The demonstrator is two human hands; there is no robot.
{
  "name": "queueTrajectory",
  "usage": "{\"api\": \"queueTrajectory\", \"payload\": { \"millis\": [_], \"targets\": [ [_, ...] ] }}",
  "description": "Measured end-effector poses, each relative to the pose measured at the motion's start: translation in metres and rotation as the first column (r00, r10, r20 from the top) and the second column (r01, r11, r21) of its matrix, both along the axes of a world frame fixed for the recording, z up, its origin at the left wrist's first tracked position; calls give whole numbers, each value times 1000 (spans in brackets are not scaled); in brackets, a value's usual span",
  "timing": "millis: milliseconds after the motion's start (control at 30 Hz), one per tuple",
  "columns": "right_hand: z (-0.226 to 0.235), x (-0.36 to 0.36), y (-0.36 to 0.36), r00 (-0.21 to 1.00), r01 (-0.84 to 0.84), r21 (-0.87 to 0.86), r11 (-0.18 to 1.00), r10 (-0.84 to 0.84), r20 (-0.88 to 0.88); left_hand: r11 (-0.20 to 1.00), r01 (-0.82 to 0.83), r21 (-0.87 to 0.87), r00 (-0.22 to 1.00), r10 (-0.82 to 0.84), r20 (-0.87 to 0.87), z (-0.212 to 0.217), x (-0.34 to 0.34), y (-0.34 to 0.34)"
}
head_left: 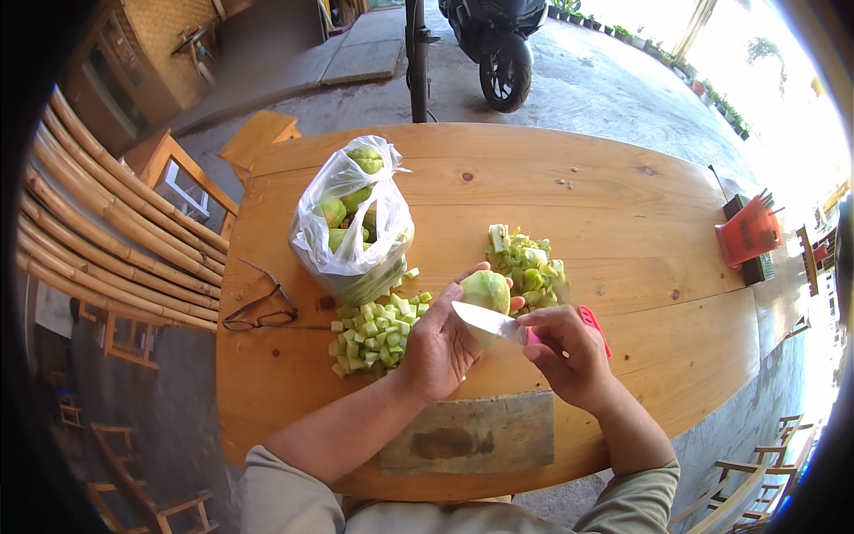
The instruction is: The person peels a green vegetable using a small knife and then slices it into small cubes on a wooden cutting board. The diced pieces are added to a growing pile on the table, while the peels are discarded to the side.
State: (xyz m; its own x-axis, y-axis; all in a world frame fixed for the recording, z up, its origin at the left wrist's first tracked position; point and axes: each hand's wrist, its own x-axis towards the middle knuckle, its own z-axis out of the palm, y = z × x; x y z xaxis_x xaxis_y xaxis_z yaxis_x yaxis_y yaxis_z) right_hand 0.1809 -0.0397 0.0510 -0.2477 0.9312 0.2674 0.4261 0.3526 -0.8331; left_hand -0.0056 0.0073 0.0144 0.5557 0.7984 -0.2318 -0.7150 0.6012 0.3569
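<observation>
My left hand [438, 351] is closed round a pale green, peeled-looking chayote [486, 292], above the middle of the table. In my right hand [569, 354] is a knife [487, 321] with a pink handle, its blade lying across the near side of the chayote. A heap of diced chayote [374, 336] sits to the left of my left hand. Beyond the held chayote lies a pile of green peelings and scraps [527, 264]. A flat red object [594, 327] shows partly behind my right hand; I cannot tell its kind.
A clear plastic bag [351, 236] with several whole chayotes stands behind the dice. Eyeglasses [267, 307] lie at left. A worn wooden board [471, 436] rests at the near edge of the table [623, 214]. A red-orange container [749, 231] with sticks stands at far right.
</observation>
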Motion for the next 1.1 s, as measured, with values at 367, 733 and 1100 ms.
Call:
{"api": "queueTrajectory", "payload": {
  "millis": [367, 733, 1100],
  "targets": [
    [6, 0, -5, 977, -54, -20, 998, 57, 207, 999, 33, 20, 999, -33, 5, 0, 0, -1],
    [5, 0, -3, 981, -59, -64, 996, 69, 179, 999, 30, 30, 989, -34, 145, -9, -2, -1],
    [-2, -1, -3, 988, -46, -79, 996, 58, 144, 999, 13, 38, 994, -17, 106, -9, -2, -2]
  ]
}}
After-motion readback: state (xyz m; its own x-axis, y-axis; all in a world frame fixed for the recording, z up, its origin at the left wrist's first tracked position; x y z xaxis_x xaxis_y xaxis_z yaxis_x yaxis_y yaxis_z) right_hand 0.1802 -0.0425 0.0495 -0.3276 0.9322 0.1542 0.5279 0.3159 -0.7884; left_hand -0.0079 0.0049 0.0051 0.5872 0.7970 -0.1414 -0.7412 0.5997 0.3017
